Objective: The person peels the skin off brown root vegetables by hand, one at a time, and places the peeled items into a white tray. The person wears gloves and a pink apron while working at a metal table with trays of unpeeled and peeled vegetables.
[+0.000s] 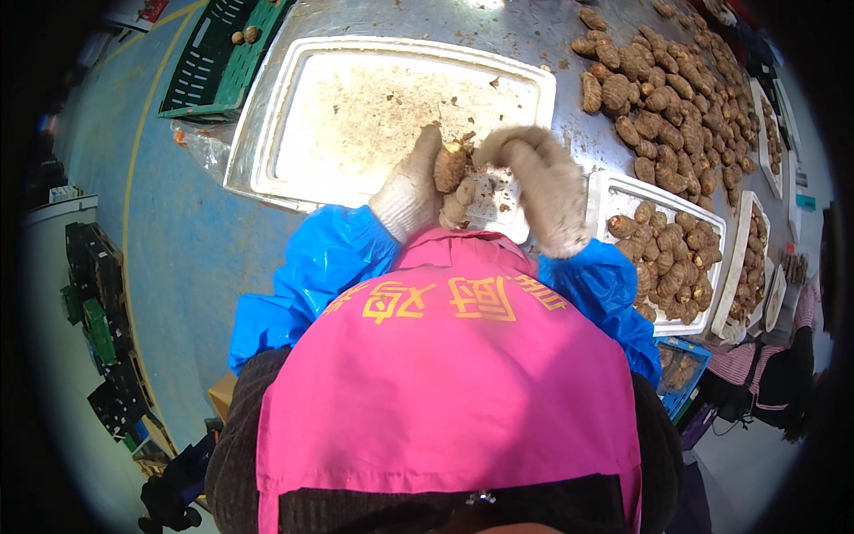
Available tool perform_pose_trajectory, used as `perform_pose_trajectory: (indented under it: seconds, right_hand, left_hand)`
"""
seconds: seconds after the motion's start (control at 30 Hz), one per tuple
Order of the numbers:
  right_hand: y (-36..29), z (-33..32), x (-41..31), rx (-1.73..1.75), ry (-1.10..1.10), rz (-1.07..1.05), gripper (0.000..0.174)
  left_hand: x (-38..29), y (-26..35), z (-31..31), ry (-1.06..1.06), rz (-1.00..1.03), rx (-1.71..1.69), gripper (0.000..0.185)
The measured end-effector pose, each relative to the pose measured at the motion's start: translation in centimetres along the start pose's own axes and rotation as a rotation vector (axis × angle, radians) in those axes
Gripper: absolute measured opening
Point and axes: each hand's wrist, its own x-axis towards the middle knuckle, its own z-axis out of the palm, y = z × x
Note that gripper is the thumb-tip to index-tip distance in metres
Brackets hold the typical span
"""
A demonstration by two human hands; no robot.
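My left hand [415, 180], in a soiled knit glove, is closed around a brown taro corm [450, 167] with a pale yellowish top. The corm is over the near edge of a white foam tray [320, 127] strewn with dirt and peel scraps. My right hand [534, 177], gloved too and blurred, is just right of the corm, its fingers curled toward it. Whether those fingers pinch anything cannot be made out. Below the held corm, close to my apron, are smaller taro corms [457, 203]; whether my left hand supports them is unclear.
A large heap of taro [674, 107] covers the right of the metal table [400, 17]. At my right, a white foam box [604, 193] holds many corms. A green crate [227, 87] stands at the far left, beside blue floor. Another person [767, 374] is at the right.
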Motion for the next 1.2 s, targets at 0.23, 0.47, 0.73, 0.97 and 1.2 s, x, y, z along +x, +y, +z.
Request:
perform_pose_trajectory:
  seconds: [0.23,0.47,0.73,0.97,1.2]
  right_hand:
    - [0.6,0.6,1.2,-0.264,-0.059,-0.1,0.071]
    - [0.9,2.6,1.0,-0.528,-0.102,-0.546,0.037]
    - [1.8,-1.6,1.4,-0.205,0.137,-0.309,0.036]
    - [3.8,-15.7,-2.0,-0.476,0.673,-0.057,0.046]
    - [4.0,-26.7,-11.8,-0.729,1.278,0.147,0.06]
  left_hand:
    - [0.0,0.0,0.8,-0.027,0.008,-0.195,0.078]
    - [0.7,-1.2,0.9,0.251,0.193,0.343,0.084]
    - [-0.5,-0.2,2.2,0.221,-0.119,0.548,0.058]
    - [-0.2,0.4,1.9,0.066,-0.115,0.584,0.044]
    - [0.1,0.3,2.1,0.203,-0.074,0.461,0.038]
